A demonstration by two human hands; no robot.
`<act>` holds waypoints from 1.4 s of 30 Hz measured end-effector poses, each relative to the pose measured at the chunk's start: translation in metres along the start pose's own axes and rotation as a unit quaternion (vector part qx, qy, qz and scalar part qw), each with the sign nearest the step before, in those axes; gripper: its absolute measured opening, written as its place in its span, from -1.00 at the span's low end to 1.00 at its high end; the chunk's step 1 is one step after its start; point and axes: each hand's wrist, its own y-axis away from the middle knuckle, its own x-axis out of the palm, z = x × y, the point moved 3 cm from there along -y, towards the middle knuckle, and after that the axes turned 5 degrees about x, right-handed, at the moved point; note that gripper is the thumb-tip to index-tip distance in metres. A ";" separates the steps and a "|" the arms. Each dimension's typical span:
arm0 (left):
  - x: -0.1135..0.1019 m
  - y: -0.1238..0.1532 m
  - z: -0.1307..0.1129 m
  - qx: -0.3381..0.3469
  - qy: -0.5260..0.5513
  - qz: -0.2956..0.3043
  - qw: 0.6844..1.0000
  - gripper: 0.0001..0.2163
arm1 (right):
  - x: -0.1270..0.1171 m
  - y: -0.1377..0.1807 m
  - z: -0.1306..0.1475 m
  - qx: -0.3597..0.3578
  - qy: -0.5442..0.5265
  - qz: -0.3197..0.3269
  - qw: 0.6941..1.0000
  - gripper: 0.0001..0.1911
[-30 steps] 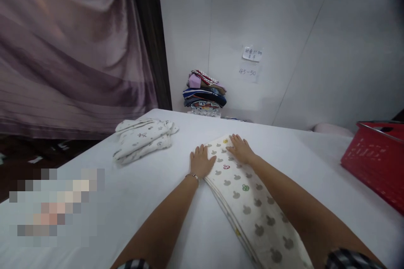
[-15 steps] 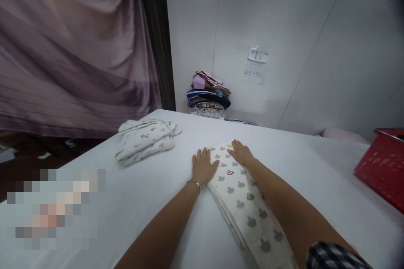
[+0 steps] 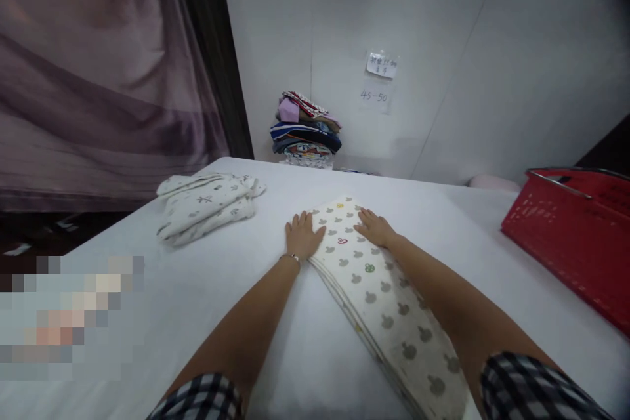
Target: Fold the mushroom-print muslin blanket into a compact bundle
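Note:
A long, folded white cloth (image 3: 378, 292) with grey mushroom-like prints and a few coloured ones runs from the table's middle toward my body. My left hand (image 3: 302, 236) lies flat on its left edge near the far end, fingers spread. On the right edge of that end rests my right hand (image 3: 377, 228), its fingers stretched out over the fabric. Layers of the fold show along the cloth's left side. To the left lies another folded white cloth (image 3: 207, 207) with small grey prints, apart from both hands.
The white table (image 3: 207, 315) carries everything at hand. A red plastic basket (image 3: 566, 236) stands at the right. Behind the far edge rises a stack of folded fabrics (image 3: 305, 138) against the wall, below paper signs (image 3: 377, 82). A curtain (image 3: 98, 79) hangs left; a patch at lower left is pixelated.
My view has swung to the right, bringing more of the red basket in. My right hand has slid slightly off the far corner of the cloth, toward its right edge.

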 end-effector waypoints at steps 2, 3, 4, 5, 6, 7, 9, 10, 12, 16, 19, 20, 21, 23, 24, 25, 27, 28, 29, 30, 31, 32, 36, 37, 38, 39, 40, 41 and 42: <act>-0.001 0.000 0.000 -0.001 0.002 0.001 1.000 -0.36 | -0.007 0.009 0.002 -0.003 -0.002 -0.006 1.000 -0.31; -0.001 -0.001 0.000 0.000 0.003 -0.001 1.000 -0.36 | -0.010 0.018 0.002 -0.006 0.002 -0.018 1.000 -0.31; -0.002 -0.001 0.000 0.002 0.004 -0.004 1.000 -0.36 | -0.011 0.030 0.000 -0.012 0.008 -0.031 0.999 -0.30; -0.002 -0.001 0.000 0.004 0.005 -0.006 1.000 -0.36 | -0.011 0.045 -0.003 -0.018 0.016 -0.046 0.999 -0.30; -0.003 -0.001 -0.001 0.006 0.006 -0.009 1.000 -0.37 | -0.008 0.062 -0.008 -0.022 0.025 -0.059 0.998 -0.29; -0.003 -0.001 -0.001 0.009 0.007 -0.013 1.000 -0.37 | -0.004 0.081 -0.015 -0.025 0.032 -0.068 0.997 -0.29; -0.004 0.000 -0.002 0.013 0.008 -0.016 1.000 -0.37 | 0.007 0.118 -0.032 -0.012 0.042 -0.083 0.996 -0.29; -0.004 0.000 -0.003 0.014 0.009 -0.014 1.000 -0.37 | 0.014 0.134 -0.040 0.001 0.047 -0.091 0.995 -0.29; -0.004 -0.001 -0.004 0.015 0.008 -0.009 1.000 -0.37 | 0.026 0.159 -0.055 0.028 0.055 -0.108 0.992 -0.32; -0.009 -0.005 -0.003 0.017 0.010 0.027 0.999 -0.34 | 0.038 0.173 -0.065 0.060 0.056 -0.119 0.990 -0.37; -0.018 -0.006 -0.003 0.005 0.034 0.086 0.996 -0.29 | 0.039 0.170 -0.064 0.061 0.050 -0.121 0.989 -0.37; -0.023 -0.003 -0.005 0.002 0.041 0.094 0.995 -0.27 | 0.039 0.169 -0.063 0.058 0.048 -0.124 0.989 -0.37; -0.027 0.001 -0.009 0.007 0.045 0.093 0.995 -0.26 | 0.039 0.168 -0.064 0.056 0.045 -0.127 0.989 -0.38; -0.033 0.017 -0.022 0.053 0.043 0.072 0.995 -0.26 | 0.040 0.167 -0.065 0.054 0.038 -0.129 0.989 -0.38; -0.034 0.028 -0.031 0.091 0.039 0.063 0.993 -0.28 | 0.040 0.166 -0.066 0.053 0.035 -0.128 0.990 -0.39; -0.034 0.040 -0.041 0.136 0.036 0.058 0.988 -0.30 | 0.039 0.166 -0.067 0.053 0.033 -0.125 0.990 -0.39; -0.028 0.066 -0.058 0.227 0.031 0.057 0.972 -0.33 | 0.036 0.167 -0.066 0.056 0.029 -0.113 0.992 -0.39; -0.024 0.077 -0.065 0.261 0.029 0.060 0.963 -0.35 | 0.033 0.169 -0.064 0.058 0.025 -0.104 0.993 -0.39; -0.020 0.086 -0.069 0.286 0.027 0.062 0.956 -0.36 | 0.031 0.173 -0.061 0.059 0.021 -0.096 0.993 -0.39; -0.016 0.093 -0.071 0.300 0.026 0.064 0.951 -0.38 | 0.029 0.178 -0.056 0.054 0.015 -0.091 0.994 -0.38; -0.012 0.097 -0.071 0.305 0.025 0.062 0.950 -0.39 | 0.027 0.184 -0.051 0.044 0.011 -0.089 0.995 -0.38; -0.010 0.099 -0.070 0.303 0.023 0.058 0.951 -0.40 | 0.027 0.191 -0.044 0.029 0.007 -0.090 0.996 -0.37; -0.006 0.096 -0.067 0.300 0.014 0.050 0.952 -0.41 | 0.034 0.220 -0.024 -0.019 -0.004 -0.081 0.996 -0.36; -0.007 0.095 -0.067 0.303 0.012 0.050 0.951 -0.41 | 0.035 0.226 -0.022 -0.018 -0.009 -0.077 0.997 -0.37; -0.007 0.095 -0.067 0.306 0.009 0.048 0.951 -0.41 | 0.037 0.231 -0.023 -0.014 -0.013 -0.074 0.997 -0.37; -0.008 0.095 -0.067 0.307 0.006 0.045 0.951 -0.42 | 0.037 0.235 -0.025 -0.009 -0.016 -0.077 0.997 -0.37; -0.009 0.095 -0.067 0.307 0.004 0.041 0.951 -0.43 | 0.037 0.240 -0.029 -0.003 -0.016 -0.084 0.996 -0.37; -0.010 0.095 -0.067 0.307 0.003 0.038 0.951 -0.44 | 0.037 0.245 -0.034 0.006 -0.014 -0.097 0.995 -0.37; -0.012 0.096 -0.068 0.307 0.002 0.036 0.951 -0.44 | 0.037 0.251 -0.040 0.019 -0.011 -0.115 0.993 -0.37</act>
